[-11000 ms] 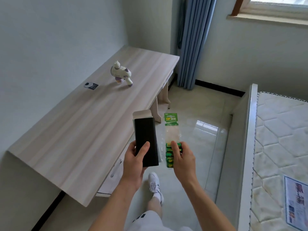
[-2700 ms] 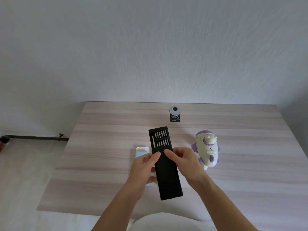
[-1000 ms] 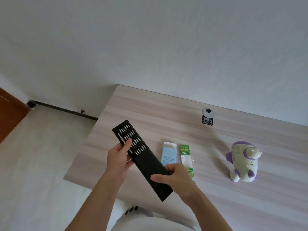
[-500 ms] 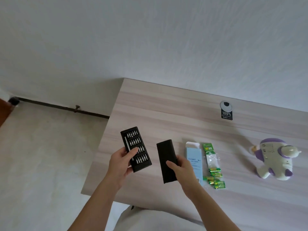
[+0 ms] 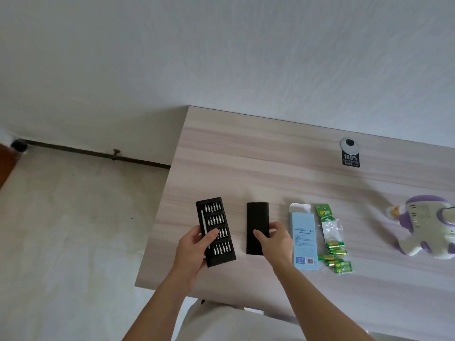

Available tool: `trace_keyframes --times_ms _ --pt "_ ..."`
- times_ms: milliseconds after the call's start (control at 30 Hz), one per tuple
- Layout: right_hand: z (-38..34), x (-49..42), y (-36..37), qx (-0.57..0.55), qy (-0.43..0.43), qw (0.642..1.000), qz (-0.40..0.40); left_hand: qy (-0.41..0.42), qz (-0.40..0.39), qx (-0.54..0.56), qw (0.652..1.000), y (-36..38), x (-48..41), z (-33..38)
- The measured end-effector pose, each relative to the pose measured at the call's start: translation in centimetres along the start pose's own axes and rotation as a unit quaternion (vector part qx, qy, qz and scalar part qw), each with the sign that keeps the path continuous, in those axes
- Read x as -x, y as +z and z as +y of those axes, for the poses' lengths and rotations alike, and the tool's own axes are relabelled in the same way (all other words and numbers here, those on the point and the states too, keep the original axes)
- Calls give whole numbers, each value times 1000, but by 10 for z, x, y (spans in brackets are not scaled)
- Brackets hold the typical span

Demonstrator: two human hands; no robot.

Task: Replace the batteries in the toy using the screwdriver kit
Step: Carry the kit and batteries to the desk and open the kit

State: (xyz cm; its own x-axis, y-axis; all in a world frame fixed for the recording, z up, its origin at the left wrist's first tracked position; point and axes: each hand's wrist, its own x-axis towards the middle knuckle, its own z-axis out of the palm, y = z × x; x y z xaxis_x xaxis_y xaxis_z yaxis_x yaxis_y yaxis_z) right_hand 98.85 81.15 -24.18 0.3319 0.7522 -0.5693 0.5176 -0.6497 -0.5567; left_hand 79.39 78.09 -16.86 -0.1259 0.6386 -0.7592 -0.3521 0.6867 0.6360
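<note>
**Screwdriver kit is lying open; choosing a bit is coming next**

The person is laying out the tools, so the task is only beginning. The left hand (image 5: 194, 252) is gripping the black tray (image 5: 216, 232) of the kit, thumb lying across its top and fingers curling underneath, holding it over the tabletop's (image 5: 246, 168) left edge. The right hand (image 5: 273, 239) is pinching the kit's empty black sleeve (image 5: 257, 217) between thumb and fingers, low over or on the tabletop just beside the tray.

The tray is showing four rows of small silver bits, with a thin driver (image 5: 203, 225) running along its left side. The toy (image 5: 428, 225), white with purple parts, is lying well apart at the far right, untouched. Between it and the sleeve, a blue box (image 5: 304, 239) and a torn pack of green batteries (image 5: 336, 257) are lying side by side.

Next the person is probably going to need both hands free: letting go of the sleeve, setting the tray flat, then lifting out the driver and a fitting bit.
</note>
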Motion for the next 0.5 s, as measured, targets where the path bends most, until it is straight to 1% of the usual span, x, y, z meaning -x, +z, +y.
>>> trace_keyframes --times_ms 133,267,367,500 --pt "3 -2 0 95 -20 994 42 -1 -5 -5 1000 4 1 -2" --pt "5 2 -2 129 -45 989 64 8 -7 -19 1000 10 6 -5" --pt "4 7 -14 85 -78 991 65 21 -15 -31 999 21 13 -4" --pt "-1 14 -53 -7 -191 980 52 49 -38 -59 996 52 22 2"
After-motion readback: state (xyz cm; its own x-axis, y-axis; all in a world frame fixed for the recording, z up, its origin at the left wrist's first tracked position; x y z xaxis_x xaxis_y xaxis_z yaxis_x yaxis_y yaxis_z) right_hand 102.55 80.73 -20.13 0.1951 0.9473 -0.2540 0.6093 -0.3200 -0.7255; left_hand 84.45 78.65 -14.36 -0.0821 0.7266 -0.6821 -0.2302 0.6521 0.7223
